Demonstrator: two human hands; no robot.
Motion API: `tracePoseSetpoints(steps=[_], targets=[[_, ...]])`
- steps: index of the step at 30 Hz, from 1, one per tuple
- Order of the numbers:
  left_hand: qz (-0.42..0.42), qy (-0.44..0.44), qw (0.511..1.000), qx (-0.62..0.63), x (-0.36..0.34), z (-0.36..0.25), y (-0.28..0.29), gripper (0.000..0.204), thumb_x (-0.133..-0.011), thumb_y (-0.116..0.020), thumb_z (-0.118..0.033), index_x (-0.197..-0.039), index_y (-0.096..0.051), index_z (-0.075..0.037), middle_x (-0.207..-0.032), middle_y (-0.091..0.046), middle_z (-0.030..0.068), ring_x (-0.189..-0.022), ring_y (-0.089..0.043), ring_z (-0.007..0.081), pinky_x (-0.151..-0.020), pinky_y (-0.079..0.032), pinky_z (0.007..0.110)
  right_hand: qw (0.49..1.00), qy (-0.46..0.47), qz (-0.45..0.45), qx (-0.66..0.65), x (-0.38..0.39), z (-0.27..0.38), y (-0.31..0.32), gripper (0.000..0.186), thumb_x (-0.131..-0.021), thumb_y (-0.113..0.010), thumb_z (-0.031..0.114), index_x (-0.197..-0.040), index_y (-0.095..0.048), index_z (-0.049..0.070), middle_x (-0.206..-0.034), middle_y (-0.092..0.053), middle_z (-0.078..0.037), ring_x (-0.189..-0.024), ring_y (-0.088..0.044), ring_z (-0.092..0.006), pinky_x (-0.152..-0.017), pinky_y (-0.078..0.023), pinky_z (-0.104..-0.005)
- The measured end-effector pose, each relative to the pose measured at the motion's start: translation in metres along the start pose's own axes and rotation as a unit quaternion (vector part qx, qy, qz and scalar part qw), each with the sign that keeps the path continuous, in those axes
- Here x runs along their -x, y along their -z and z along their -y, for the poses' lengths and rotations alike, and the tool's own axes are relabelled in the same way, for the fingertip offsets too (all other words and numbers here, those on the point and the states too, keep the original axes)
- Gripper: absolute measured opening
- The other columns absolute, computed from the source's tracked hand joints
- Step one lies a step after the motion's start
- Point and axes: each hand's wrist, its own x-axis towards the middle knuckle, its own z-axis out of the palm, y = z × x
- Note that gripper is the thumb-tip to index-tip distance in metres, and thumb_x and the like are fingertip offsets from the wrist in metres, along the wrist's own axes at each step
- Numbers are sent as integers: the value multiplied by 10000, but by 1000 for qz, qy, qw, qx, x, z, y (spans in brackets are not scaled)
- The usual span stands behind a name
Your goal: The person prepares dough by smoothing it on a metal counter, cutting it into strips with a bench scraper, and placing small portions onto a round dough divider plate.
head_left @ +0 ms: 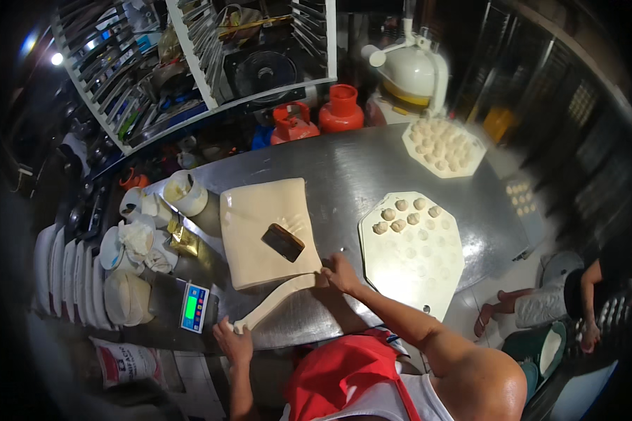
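Observation:
A large pale slab of dough (260, 210) lies on the steel table. In front of it a long strip of dough (277, 298) stretches slantwise between my hands. My left hand (233, 342) is closed on the strip's left end at the table's front edge. By the slab's near right corner, my right hand (340, 274) has its fingers closed on the strip's other end. A dough scraper (284, 243) with a dark blade rests on top of the slab. The digital scale (194, 307), its display lit green, sits just beyond my left hand.
To the right lies a white eight-sided board (414, 263) with several dough balls; another loaded board (444, 147) is farther back. Tubs (185, 194) and bags line the table's left end. Red gas cylinders (341, 109) stand behind the table. Another person's hand (590, 335) shows at far right.

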Motion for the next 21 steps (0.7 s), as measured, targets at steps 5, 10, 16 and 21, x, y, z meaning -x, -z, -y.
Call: tracePoseSetpoints(steps=[5, 10, 16, 21], targets=[[50, -174, 983, -14, -19, -42, -65, 809, -864, -868, -337, -1502, -472, -36, -1431, -503, 209, -1367, -467, 425, -1143, -402, 552, 927, -302, -191, -113, 10, -12, -42, 498, -870, -859, 307, -1080, -519, 11, -890, -730, -129, -796, -703, -203, -720, -582, -363], [96, -246, 963, -52, -42, -28, -89, 662, -929, -790, -408, -1448, -551, -74, -1372, -547, 173, -1287, -526, 392, -1076, -453, 529, 872, -345, 115, -329, 37, 13, -13, 536, -889, -837, 319, -1244, -721, -66, -1033, -779, -164, -884, -755, -279, -806, -615, -400], [118, -305, 945, -25, -71, 3, -89, 499, -961, -755, -424, -1294, -630, -75, -1185, -606, 148, -1120, -626, 395, -944, -539, 516, 984, -160, -61, -38, 51, 103, -55, 735, -858, -812, 283, -1436, -525, -69, -1365, -647, -312, -1215, -667, -456, -1083, -527, -479], [106, -272, 956, -8, -77, -14, -92, 398, -971, -758, -390, -1209, -648, -90, -1196, -663, 150, -1111, -671, 406, -931, -559, 522, 986, -89, -120, 71, 42, 109, -79, 749, -915, -776, 354, -1483, -475, -30, -1382, -562, -372, -1176, -617, -561, -1062, -509, -568]])
